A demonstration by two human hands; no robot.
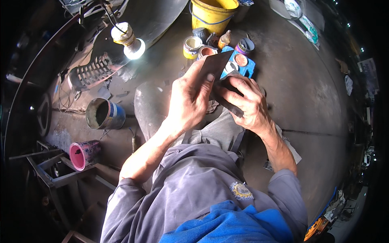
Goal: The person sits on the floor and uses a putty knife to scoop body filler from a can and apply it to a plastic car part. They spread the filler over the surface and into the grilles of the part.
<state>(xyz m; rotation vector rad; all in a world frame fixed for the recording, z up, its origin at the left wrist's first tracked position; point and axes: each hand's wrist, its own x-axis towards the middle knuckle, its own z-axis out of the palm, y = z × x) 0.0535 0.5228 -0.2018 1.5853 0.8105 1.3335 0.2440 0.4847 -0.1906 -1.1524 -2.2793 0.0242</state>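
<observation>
My left hand (187,95) holds a thin, dark, flat sheet (216,62) upright at a slant, its thumb pressed on the face. Beside it, my right hand (251,103) has curled fingers round a dark strip (230,106), close under the sheet's right edge; whether the two pieces are joined I cannot tell. Just beyond my hands are a blue plastic tray (248,69), open paint cans (192,47) and a small bottle (225,39). My grey-clad legs (221,133) lie below my hands.
A yellow bucket (210,16) stands behind the cans. A lit bulb (134,48) hangs upper left, near a slotted dark piece (91,71). At left are a metal can (117,115), a pink pot (91,156) and a metal frame (71,175). A paper sheet (290,150) lies at right.
</observation>
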